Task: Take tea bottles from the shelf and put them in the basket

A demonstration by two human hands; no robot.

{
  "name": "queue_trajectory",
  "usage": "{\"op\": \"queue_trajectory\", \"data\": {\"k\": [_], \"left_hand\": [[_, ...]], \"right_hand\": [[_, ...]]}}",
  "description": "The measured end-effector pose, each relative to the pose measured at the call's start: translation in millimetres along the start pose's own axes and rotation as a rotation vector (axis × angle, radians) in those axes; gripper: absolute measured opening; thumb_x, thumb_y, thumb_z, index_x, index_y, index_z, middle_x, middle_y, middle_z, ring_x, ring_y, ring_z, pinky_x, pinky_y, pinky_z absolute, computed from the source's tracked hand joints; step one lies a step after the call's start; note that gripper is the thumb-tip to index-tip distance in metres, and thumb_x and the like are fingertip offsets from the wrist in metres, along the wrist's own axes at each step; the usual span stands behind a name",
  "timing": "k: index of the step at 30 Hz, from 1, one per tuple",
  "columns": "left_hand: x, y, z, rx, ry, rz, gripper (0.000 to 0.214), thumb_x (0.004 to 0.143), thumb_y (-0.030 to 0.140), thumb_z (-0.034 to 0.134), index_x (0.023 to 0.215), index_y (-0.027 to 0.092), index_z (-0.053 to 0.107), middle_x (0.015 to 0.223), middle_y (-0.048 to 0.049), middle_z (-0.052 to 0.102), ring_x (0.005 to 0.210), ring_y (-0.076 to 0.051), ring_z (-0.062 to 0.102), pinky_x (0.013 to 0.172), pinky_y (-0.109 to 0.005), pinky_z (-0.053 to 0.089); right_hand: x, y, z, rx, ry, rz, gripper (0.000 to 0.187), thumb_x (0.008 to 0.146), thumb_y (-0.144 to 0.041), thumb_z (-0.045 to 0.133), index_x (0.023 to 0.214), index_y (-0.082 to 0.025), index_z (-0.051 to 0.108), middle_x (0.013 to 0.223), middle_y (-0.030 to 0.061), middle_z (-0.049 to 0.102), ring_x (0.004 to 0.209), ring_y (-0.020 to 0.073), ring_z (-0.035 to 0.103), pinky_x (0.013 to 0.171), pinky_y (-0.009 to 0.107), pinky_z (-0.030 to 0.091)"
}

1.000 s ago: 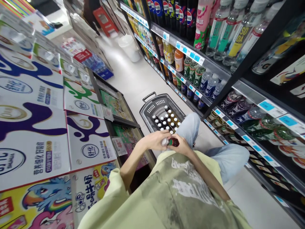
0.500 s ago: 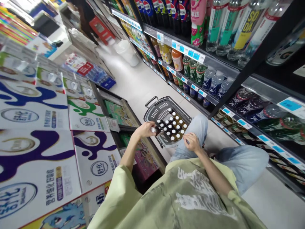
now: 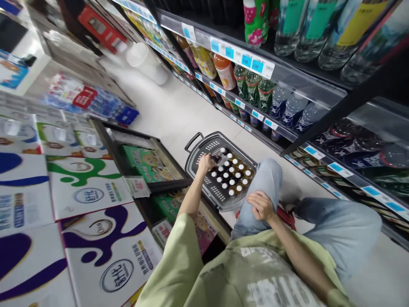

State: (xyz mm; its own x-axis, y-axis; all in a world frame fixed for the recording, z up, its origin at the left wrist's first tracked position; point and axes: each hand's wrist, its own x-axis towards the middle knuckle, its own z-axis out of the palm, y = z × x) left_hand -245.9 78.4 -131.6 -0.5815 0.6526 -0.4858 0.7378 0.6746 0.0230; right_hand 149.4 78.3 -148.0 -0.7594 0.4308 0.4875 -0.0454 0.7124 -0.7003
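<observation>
Crouching over a grey shopping basket (image 3: 204, 149) on the floor, I see several small brown bottles (image 3: 238, 175) with white caps standing upright in rows inside it. My left hand (image 3: 205, 163) is closed on one dark brown bottle (image 3: 216, 159) at the rows' left edge. Its fingers cover the cap, and the bottle leans toward the other bottles. My right hand (image 3: 260, 205) lies on my jeans knee at the basket's near side, fingers loosely bent over the cloth, holding nothing. The basket's handle (image 3: 192, 142) sticks out at its far left.
Drink shelves (image 3: 271, 111) with price tags run along the right. Stacked white cartons (image 3: 96, 187) and a low dark rack (image 3: 153, 162) border the left. Farther off are packed water bottles (image 3: 105, 102), a white bin (image 3: 147, 62) and a red stool-like object (image 3: 102, 27).
My left hand has moved from the basket's left rim inward and away from me, bringing the bottle to the rows. The right hand stays on the knee. The view has shifted.
</observation>
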Motion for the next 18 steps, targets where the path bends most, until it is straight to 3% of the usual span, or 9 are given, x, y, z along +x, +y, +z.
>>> {"op": "queue_trajectory", "data": {"k": [7, 18], "left_hand": [[68, 9, 54.9, -0.032, -0.128, -0.041, 0.049, 0.081, 0.031, 0.080, 0.123, 0.008, 0.071, 0.126, -0.0217, 0.071, 0.110, -0.033, 0.071, 0.093, -0.035, 0.057], [107, 13, 109.2, -0.055, -0.202, -0.045, 0.036, 0.086, 0.016, 0.068, 0.121, 0.011, 0.067, 0.126, -0.0170, 0.067, 0.112, -0.030, 0.066, 0.097, -0.036, 0.052]], "right_hand": [[0, 0, 0, 0.008, -0.025, 0.027, 0.046, 0.083, -0.010, 0.046, 0.120, -0.018, 0.073, 0.108, 0.0095, 0.083, 0.112, 0.0230, 0.076, 0.104, 0.045, 0.055], [-11, -8, 10, 0.018, -0.046, 0.070, 0.039, 0.089, -0.017, 0.044, 0.115, -0.019, 0.074, 0.113, 0.0095, 0.082, 0.119, 0.0233, 0.075, 0.105, 0.042, 0.054]]}}
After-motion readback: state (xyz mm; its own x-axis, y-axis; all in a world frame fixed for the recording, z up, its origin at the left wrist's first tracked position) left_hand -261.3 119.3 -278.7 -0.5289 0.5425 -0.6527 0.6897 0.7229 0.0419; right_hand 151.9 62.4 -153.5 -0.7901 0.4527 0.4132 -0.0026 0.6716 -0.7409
